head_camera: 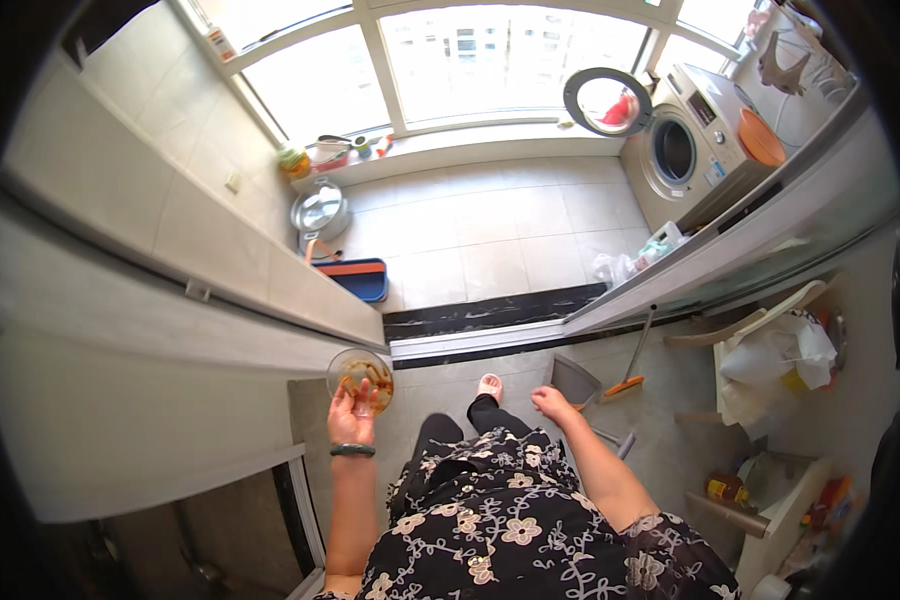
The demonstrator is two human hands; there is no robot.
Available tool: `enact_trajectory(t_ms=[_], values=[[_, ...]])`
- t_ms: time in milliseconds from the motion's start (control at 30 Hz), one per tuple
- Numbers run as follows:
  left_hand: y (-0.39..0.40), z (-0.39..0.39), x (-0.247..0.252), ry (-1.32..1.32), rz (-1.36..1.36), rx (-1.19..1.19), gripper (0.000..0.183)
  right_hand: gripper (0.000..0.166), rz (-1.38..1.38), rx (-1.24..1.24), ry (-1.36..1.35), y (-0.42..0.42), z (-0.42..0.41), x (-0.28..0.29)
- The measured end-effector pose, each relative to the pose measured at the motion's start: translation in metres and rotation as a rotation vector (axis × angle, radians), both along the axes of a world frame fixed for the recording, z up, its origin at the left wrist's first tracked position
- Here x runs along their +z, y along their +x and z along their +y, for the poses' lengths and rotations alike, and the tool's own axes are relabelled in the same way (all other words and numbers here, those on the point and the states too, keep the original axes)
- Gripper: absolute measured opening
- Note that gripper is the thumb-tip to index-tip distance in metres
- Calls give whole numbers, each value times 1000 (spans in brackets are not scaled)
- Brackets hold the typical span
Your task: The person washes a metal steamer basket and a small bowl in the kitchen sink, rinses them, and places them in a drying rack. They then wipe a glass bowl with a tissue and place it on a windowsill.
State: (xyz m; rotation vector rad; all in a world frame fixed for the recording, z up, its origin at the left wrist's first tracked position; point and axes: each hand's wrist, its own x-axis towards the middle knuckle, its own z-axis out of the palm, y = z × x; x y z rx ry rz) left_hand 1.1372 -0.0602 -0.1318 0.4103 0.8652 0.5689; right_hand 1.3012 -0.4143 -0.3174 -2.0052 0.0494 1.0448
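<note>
On the upturned palm and fingers of my left hand [354, 416] rests a clear glass bowl or plate [335, 373] with brown food or sauce in it. A dark bangle circles that wrist. My right hand [551, 403] hangs at my other side with its fingers curled in, and nothing shows in it. It is nearest to a grey dustpan [572, 380] on the floor. Beyond the dustpan stands a broom with orange bristles [624, 387]. One slippered foot [490, 385] is stepping forward, before a sliding-door track [476, 339].
A black stone threshold [495, 311] crosses the doorway. Past it are a blue basin [364, 279], a lidded metal pot [321, 208] and a front-loading washing machine [701, 146] with its round door swung out. A chair [724, 352] with plastic bags stands right.
</note>
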Motion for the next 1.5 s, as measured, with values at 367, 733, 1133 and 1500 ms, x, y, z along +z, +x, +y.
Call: enact_trajectory(t_ms=[367,733,1133,1500], values=[[236,97,-9,-27,47,-78,23,27,-158,-16,49,231,114,2],[491,168,-3,68,12,-317,18,24,167,-416,-235,318,69,-39],[711,132,-27,30,119,-471,21,21,306,-484,-249,474,73,-70],[879,61,-115,-51,226,-504,16,32,-112,-302,-278,759,62,-165]])
